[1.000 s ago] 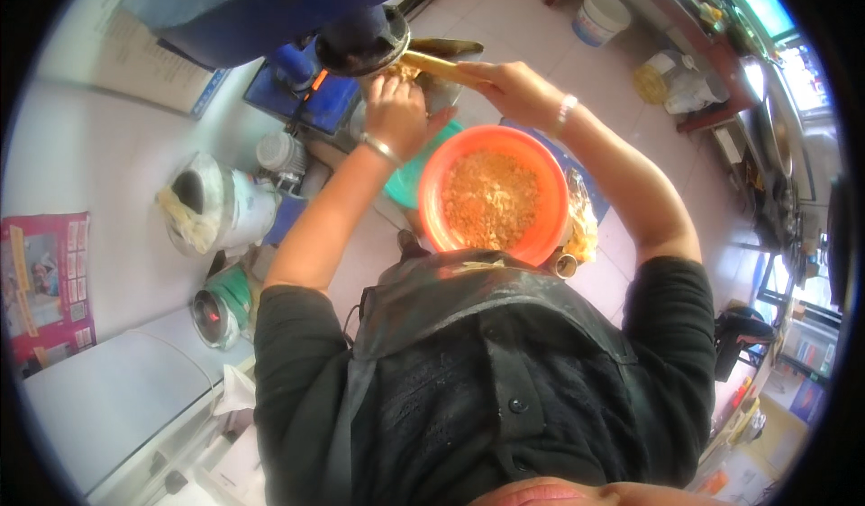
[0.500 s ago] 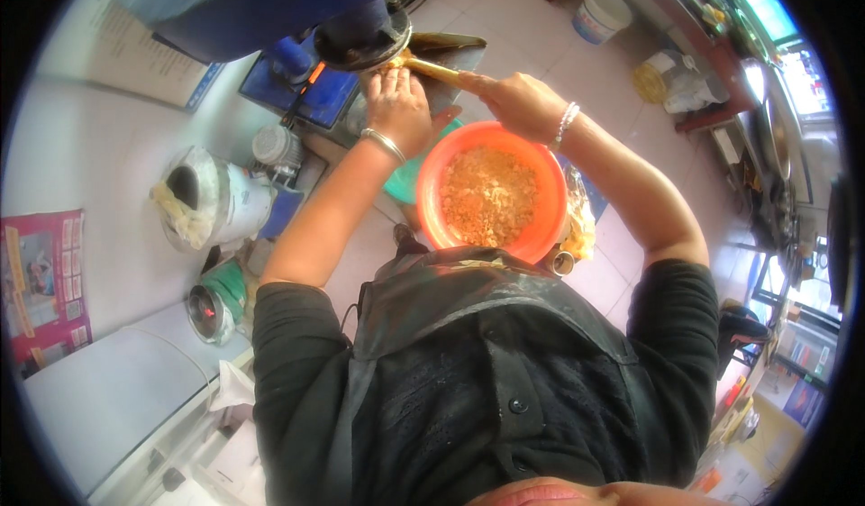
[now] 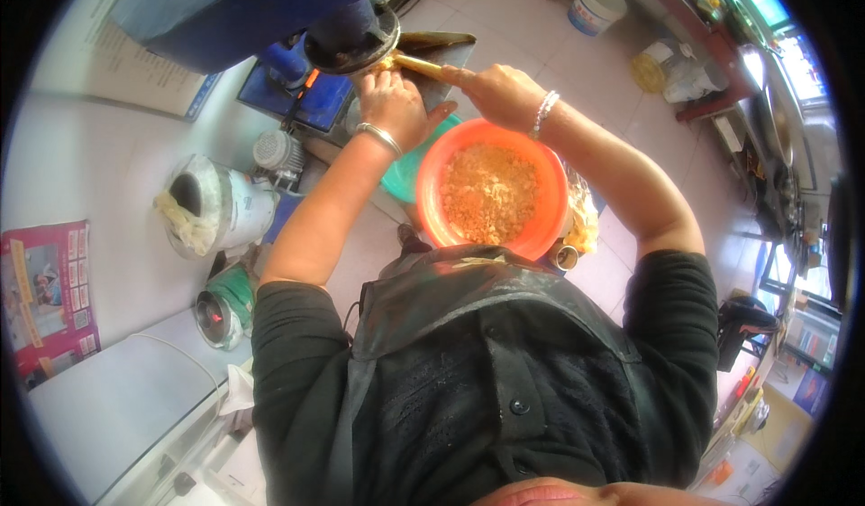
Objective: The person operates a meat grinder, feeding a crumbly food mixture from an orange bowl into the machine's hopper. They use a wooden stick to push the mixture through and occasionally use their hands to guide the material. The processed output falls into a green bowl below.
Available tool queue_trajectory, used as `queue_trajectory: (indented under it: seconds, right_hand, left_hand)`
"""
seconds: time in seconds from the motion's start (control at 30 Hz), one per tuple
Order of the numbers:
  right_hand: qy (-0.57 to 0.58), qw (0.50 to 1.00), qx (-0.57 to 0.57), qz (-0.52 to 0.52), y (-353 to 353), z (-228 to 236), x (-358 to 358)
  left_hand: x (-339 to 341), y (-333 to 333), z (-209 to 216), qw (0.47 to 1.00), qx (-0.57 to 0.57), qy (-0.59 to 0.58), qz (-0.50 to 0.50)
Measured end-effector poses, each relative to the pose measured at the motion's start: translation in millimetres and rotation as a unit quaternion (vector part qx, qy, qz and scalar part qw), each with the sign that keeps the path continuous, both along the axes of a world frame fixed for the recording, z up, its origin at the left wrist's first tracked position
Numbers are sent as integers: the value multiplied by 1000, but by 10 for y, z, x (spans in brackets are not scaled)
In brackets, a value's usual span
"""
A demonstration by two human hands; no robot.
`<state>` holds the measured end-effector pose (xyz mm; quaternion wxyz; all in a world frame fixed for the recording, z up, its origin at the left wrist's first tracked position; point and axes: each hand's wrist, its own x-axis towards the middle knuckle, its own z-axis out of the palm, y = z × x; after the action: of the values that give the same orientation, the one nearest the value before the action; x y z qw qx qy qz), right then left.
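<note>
A wooden stick [image 3: 422,66] is gripped at its near end by my right hand [image 3: 500,96], index finger laid along it. The stick's far end reaches the round dark rim [image 3: 353,46] under a blue machine [image 3: 243,6], where some yellowish crumbly stuff clings. Close against that rim is my left hand [image 3: 395,108], its fingers stretched toward the stick's tip and its thumb held well apart; the fingertips are partly hidden. Below my hands, an orange basin [image 3: 429,191] is filled with yellow-brown crumbly material [image 3: 491,195]. A green basin [image 3: 401,180] sits partly behind it.
A metal chute [image 3: 450,51] juts out beside the machine. To the left are a motor [image 3: 277,152], a white bucket [image 3: 243,204] and a green-wrapped round container [image 3: 227,312]. Another white bucket [image 3: 596,8] stands on the tiles at the far right, near a cluttered bench [image 3: 721,55].
Both hands and the stick appear slightly further left in the picture, as does the machine, so the view itself has shifted a little. The grip on the stick is unchanged.
</note>
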<state>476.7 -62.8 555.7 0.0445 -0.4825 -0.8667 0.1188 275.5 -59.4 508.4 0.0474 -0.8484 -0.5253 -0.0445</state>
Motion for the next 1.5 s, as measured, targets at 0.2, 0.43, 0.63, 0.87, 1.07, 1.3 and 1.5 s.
queue_trajectory:
  seconds: [0.2,0.43,0.63,0.87,1.07,1.3,1.5]
  right_hand:
    - [10,1000,29,4,41,-70,-35]
    - [129,991,26,12,144,-227,67]
    - [63,997,-34,-18,-104,-22,143]
    - [9,998,-50,-37,-130,57,-62]
    - [-6,998,-45,-36,-92,47,-90]
    - [45,997,-44,-51,-15,-60,-137]
    - [109,991,-60,-51,-6,-19,-28]
  left_hand:
    - [1,16,-10,1000,4,2,4]
    - [-85,26,-166,986,145,-70,-31]
    - [-241,-269,-143,952,207,-205,-96]
    - [-279,-226,-471,553,-199,-773,239]
    - [170,-81,-407,135,-411,-877,211]
    - [488,17,-372,38,-380,-911,155]
    - [465,25,-348,43,-378,-915,133]
